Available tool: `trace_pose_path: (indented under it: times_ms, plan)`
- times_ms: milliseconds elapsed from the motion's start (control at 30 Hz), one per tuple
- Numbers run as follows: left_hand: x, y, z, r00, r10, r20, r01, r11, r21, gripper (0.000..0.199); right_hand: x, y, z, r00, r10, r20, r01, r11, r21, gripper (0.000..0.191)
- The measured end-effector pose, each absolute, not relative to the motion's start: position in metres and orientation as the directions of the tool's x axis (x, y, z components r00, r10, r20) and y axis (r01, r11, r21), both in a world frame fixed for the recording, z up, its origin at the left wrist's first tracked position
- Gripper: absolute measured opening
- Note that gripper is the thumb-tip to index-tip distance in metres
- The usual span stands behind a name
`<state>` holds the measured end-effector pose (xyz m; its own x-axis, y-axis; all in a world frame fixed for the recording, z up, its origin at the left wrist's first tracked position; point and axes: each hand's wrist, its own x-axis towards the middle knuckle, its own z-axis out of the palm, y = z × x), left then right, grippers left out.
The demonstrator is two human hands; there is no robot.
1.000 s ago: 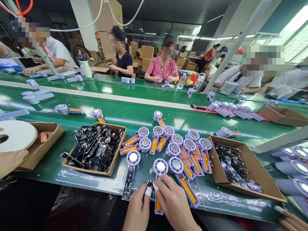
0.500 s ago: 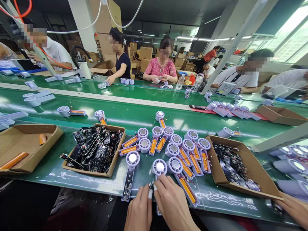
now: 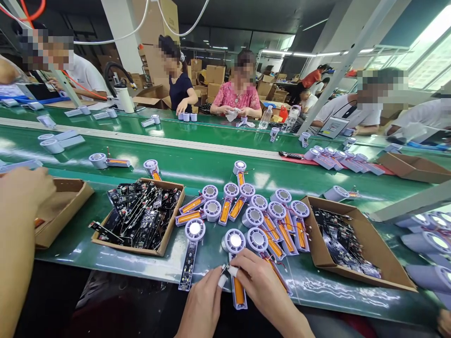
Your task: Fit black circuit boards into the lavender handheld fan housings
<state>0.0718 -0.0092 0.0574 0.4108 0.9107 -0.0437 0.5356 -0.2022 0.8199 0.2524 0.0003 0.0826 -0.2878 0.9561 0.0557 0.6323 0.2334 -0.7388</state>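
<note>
My left hand is closed in a pinch on what looks like the end of a small dark circuit board, mostly hidden by the fingers. My right hand pinches at the same spot; what it holds is too small to make out. White coverings show on fingertips of both hands. Just beyond them lies a lavender fan-like unit, its orange battery showing in the handle between my hands. To the left, a similar unit has a black circuit board in its handle.
Several units with orange batteries cluster ahead. Cardboard trays of circuit boards stand left and right. A co-worker's arm reaches over the far-left cardboard box. Behind runs a green conveyor belt, with people seated across it.
My hands have spread slightly, exposing the battery in the handle. A co-worker's arm has entered at the left. Another person's hand at the lower right has drawn back from the right tray.
</note>
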Motion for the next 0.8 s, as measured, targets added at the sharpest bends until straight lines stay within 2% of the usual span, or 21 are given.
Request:
trace_pose_path:
  times_ms: [167,300,533,633,733,800]
  plan:
    - [0.071,-0.006,0.061,0.445,0.894,-0.053,0.514,-0.207,0.833,0.031,0.259,0.005,0.091,-0.382,0.923,0.040,0.548,0.262,-0.795,0.025]
    - [0.071,-0.003,0.059,0.455,0.888,-0.062,0.513,-0.205,0.833,0.030,0.252,0.005,0.086,-0.351,0.934,0.069,0.536,0.261,-0.803,0.025]
    - [0.073,-0.008,0.054,0.331,0.922,-0.200,0.436,0.039,0.899,0.032,0.250,-0.009,0.063,-0.174,0.979,0.105,0.412,0.169,-0.895,0.026]
    - [0.070,-0.008,0.057,0.319,0.921,-0.223,0.417,0.075,0.906,0.036,0.257,-0.020,0.056,0.015,0.992,0.129,0.317,0.118,-0.941,0.026]
    - [0.067,-0.007,0.055,0.284,0.928,-0.241,0.425,0.103,0.899,0.033,0.255,-0.024,0.054,0.233,0.970,0.075,0.217,0.023,-0.976,0.028]
    - [0.066,-0.008,0.051,0.266,0.932,-0.247,0.425,0.116,0.897,0.032,0.249,-0.022,0.056,0.250,0.966,0.059,0.204,0.007,-0.979,0.032]
